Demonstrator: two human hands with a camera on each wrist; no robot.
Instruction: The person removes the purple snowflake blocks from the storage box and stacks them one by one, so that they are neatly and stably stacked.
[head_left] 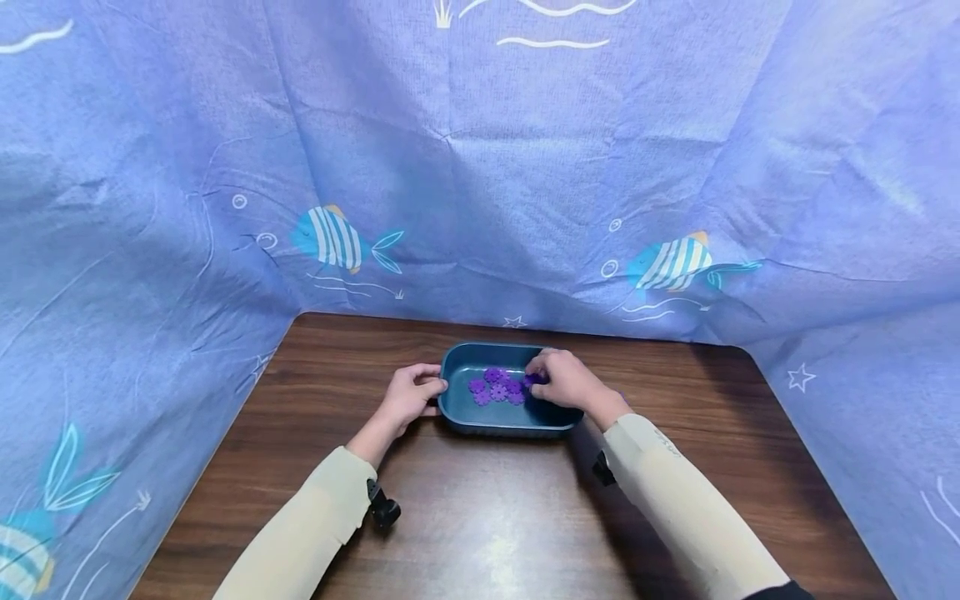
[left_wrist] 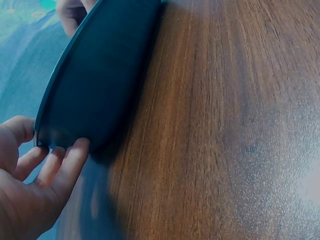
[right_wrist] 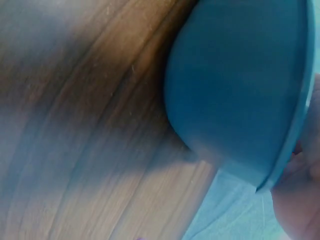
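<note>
A dark blue-green rectangular container with rounded corners stands on the table. Several small purple flower-shaped discs lie grouped on its floor. At the container's left end my left hand grips it; the left wrist view shows the thumb at the rim and the fingertips against the outer wall. My right hand reaches over the right end into the container, thumb and fingers pinching a purple disc just right of the group. In the right wrist view the container's wall hides the fingertips.
The brown wood-grain table reflects light near its front. A bit of purple shows on the table just beyond my right wrist. Blue cloth with fish drawings hangs behind and along both sides.
</note>
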